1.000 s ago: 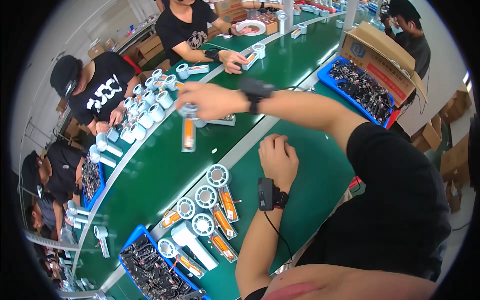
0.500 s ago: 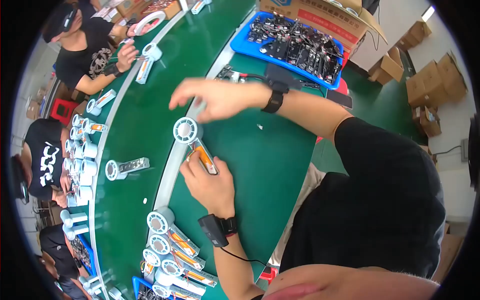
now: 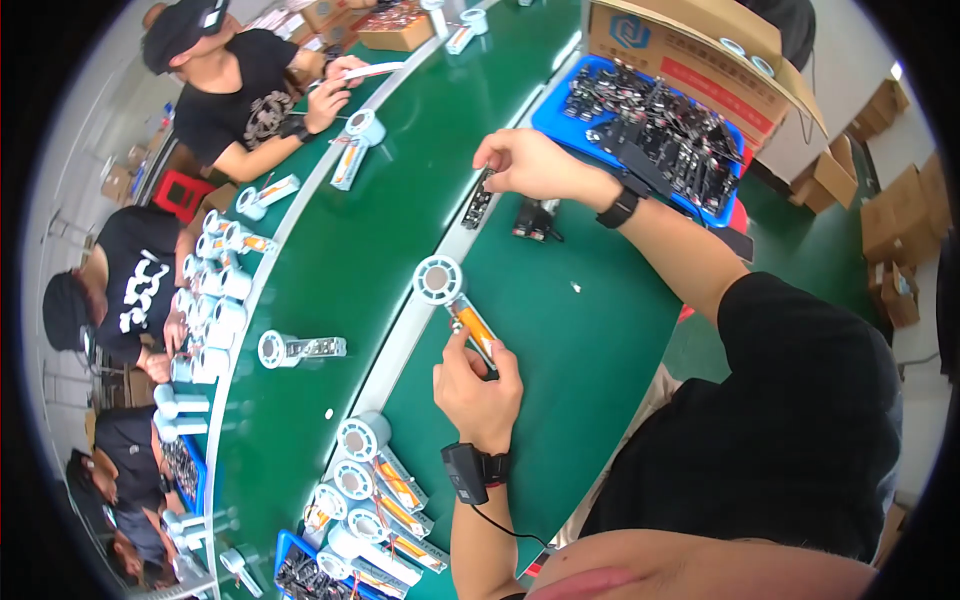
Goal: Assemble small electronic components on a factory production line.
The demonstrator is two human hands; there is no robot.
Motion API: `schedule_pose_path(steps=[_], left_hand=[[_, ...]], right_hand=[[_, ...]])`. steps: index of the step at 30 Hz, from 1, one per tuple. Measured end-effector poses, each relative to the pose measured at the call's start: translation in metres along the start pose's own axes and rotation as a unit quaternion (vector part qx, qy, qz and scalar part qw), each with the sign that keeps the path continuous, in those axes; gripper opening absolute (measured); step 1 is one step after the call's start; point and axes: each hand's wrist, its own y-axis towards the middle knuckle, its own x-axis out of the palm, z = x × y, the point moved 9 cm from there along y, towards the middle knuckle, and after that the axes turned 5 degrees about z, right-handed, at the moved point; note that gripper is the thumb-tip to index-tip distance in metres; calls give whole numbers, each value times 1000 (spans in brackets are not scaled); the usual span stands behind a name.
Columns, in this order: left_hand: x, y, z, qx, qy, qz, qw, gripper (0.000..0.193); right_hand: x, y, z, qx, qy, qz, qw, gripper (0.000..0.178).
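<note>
On the long green counter (image 3: 590,330), people are working along the far-left side. The left hand (image 3: 478,385) is staying closed on the orange handle of a white round-headed handheld fan (image 3: 455,300), lying near. The right hand (image 3: 530,165), having released the fan head, is now pinching a small dark circuit strip (image 3: 478,203) beside the blue parts tray (image 3: 560,115).

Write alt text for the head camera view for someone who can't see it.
At a green workbench, the left hand grips a handheld fan with an orange-lined open handle, while the right hand holds a small dark circuit strip near a blue parts tray.
</note>
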Motion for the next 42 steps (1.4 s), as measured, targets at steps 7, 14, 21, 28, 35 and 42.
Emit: schedule_pose_path(steps=[7, 14, 21, 28, 35, 42], left_hand=[[-56, 3, 56, 208, 18, 261, 943, 55], [-30, 9, 17, 33, -96, 119, 988, 43], [-17, 10, -37, -230, -386, 98, 888, 41], [-6, 19, -36, -271, -475, 72, 834, 45], [-2, 23, -42, -283, -483, 50, 827, 44], [-1, 21, -54, -303, -480, 56, 821, 31]], right_hand=[[33, -63, -98, -101, 299, -154, 936, 19], [71, -96, -137, -135, 366, -231, 891, 13], [58, -77, -106, -126, 215, -141, 958, 15], [80, -95, -118, -242, 151, -179, 941, 16], [82, -97, -115, -282, 131, -147, 939, 13], [75, -95, -116, -292, 88, -131, 943, 14]])
